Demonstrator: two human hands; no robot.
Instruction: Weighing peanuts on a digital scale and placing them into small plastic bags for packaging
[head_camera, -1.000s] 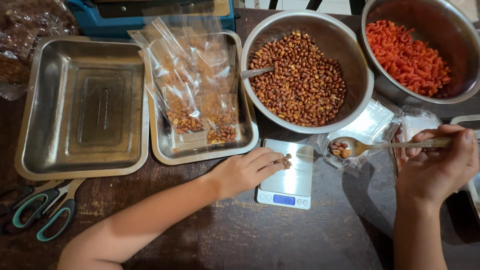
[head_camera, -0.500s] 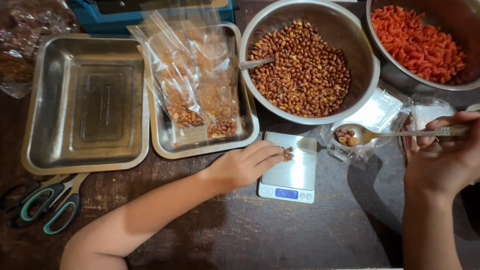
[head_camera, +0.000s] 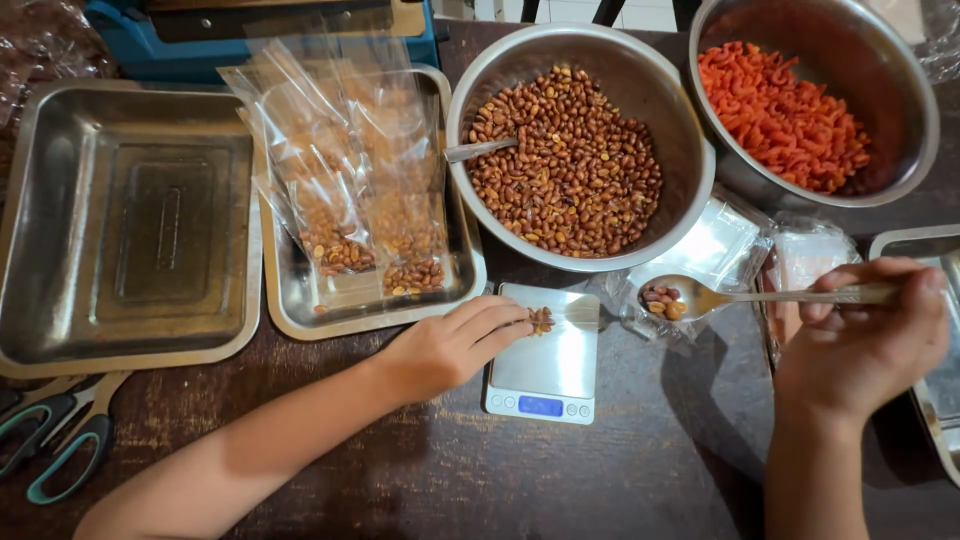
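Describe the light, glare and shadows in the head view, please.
Head view: overhead light glares on the empty steel tray and both bowl rims; the right hand and spoon cast dark shadows on the wooden table; the picture is sharp, with slight wide-angle curving at the edges.

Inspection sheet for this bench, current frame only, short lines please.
Surface: dark wooden table, worn.
Job's things: digital scale with a few peanuts; spoon carrying nuts; bowl of peanuts; bowl of orange snacks; filled bags in tray.
Clutter: scissors; second tray.
Grippers: left hand touches peanuts on scale; right hand holds spoon.
Cables: nothing seen.
Surroundings: blue machine behind.
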